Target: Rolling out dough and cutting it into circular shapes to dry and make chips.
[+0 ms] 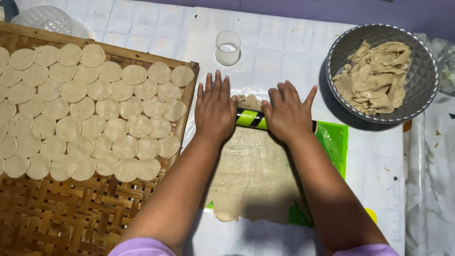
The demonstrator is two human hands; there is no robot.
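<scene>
Both ends of the green-and-black rolling pin (251,118) lie hidden under the left hand (215,110) and right hand (287,115), so only its middle shows between them. The dough sheet (253,178) just below the hands is partly covered by both forearms. Left of the left hand, the woven tray (71,213) of dough rounds (90,114) is cut off by the picture's left and bottom edges.

tray (61,213): woven bamboo, rough | bowl (422,95): faceted shiny metal | dough sheet (253,175): matt, soft | rolling pin (250,118): glossy plastic wrap
</scene>
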